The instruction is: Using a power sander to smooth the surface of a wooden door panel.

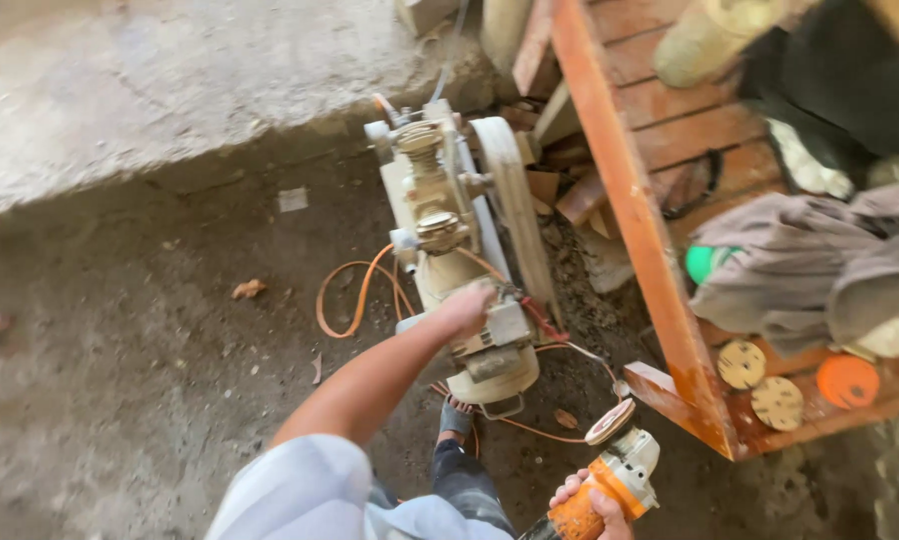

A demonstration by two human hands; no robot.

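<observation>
My left hand (467, 306) is stretched out in front of me and rests on the dusty cream air compressor (457, 250) that stands on the dirt floor (120, 330); the fingers look curled down onto the motor end, near its grey box, though from this angle I cannot tell whether they actually grip anything. My right hand (592, 503) is low at the bottom edge, fingers wrapped tight around the orange body of an angle grinder (610, 470); its round sanding disc (611, 421) points up and away from me, close to the compressor's base. An orange hose (355, 290) loops on the ground left of the machine. Just right of the grinder stands an orange wooden bench (630, 190); on it lie a heap of grey cloth (820, 265) and several loose sanding discs (760, 385).
</observation>
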